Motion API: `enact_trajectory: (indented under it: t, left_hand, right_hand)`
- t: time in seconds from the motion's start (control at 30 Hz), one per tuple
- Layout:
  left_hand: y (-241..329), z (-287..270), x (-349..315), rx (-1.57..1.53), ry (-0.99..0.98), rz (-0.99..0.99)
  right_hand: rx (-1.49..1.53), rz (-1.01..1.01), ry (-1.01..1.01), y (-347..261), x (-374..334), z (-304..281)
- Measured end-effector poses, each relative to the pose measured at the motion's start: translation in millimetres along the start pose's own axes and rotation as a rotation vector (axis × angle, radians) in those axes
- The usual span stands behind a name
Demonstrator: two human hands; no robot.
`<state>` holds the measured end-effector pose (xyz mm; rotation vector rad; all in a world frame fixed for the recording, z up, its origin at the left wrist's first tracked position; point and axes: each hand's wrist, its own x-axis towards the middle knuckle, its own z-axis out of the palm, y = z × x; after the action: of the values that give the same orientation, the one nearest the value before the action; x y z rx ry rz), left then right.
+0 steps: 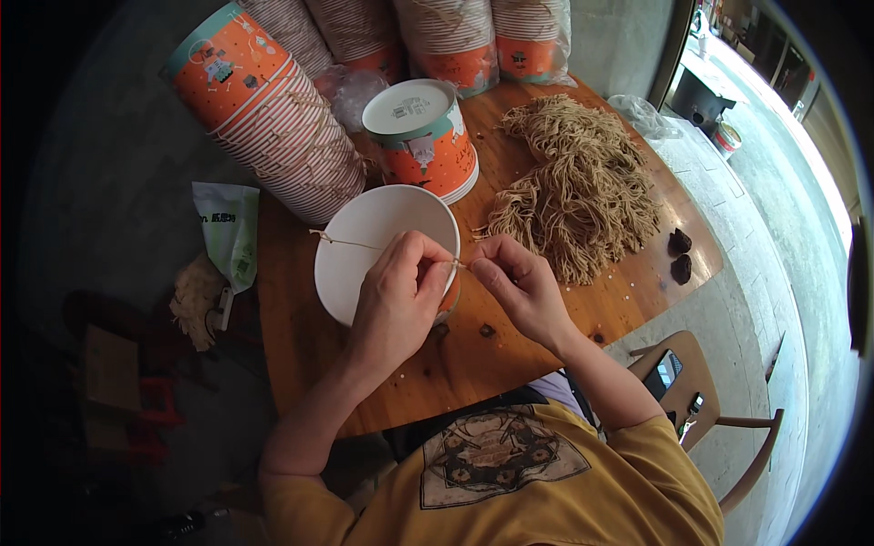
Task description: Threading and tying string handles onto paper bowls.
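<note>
A white paper tub (pixel 349 218) stands open on the wooden table in front of me, with a bit of orange outer wall showing at its right. My left hand (pixel 398 289) is over its right rim, fingers pinched on a thin tan string (pixel 350 242). One knotted end of the string trails left across the tub's mouth. Just right of the tub, my right hand (pixel 523 287) pinches the same string near its other end, and the fingertips of both hands nearly meet. Whether the string is fastened to the tub's rim I cannot tell.
Beyond the tub, an upside-down orange-and-green paper tub (pixel 428 150) stands beside a leaning tub stack (pixel 282 136). Bagged stacks (pixel 446 41) line the back. A heap of tan strings (pixel 583 182) lies right, near two dark lumps (pixel 680 255). A chair (pixel 696 364) holds a phone (pixel 665 371).
</note>
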<state>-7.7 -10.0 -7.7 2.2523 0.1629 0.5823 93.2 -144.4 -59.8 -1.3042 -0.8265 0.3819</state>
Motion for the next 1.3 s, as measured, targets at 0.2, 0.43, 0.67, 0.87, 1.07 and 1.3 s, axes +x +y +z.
enact_trajectory:
  t: [0.2, 0.43, 0.67, 0.87, 1.07, 1.3]
  left_hand:
    - [1.1, 1.8, -2.7, 0.022, 0.040, 0.070]
    - [5.0, 2.1, -7.0, 0.216, 0.071, 0.185]
    - [3.7, -6.8, -13.9, 0.343, 0.033, 0.189]
    - [-3.4, -51.3, -42.4, 0.507, -0.147, 0.247]
    - [-18.3, -115.3, -40.5, -0.185, -0.044, -0.134]
    - [-18.7, -216.7, 45.6, -0.947, 0.096, -0.116]
  right_hand:
    - [-0.632, -0.298, 0.034, -14.7, 3.5, -0.3]
    - [-0.795, -0.580, 0.016, -17.6, 7.0, -3.5]
    - [-0.736, -0.431, -0.218, -42.2, 17.6, -19.2]
    - [-1.120, -0.756, -0.227, -44.9, 52.4, -52.1]
    - [-0.804, -0.469, -0.411, -34.6, 61.7, -46.1]
    - [0.371, -0.381, -0.497, -60.0, 106.8, 17.6]
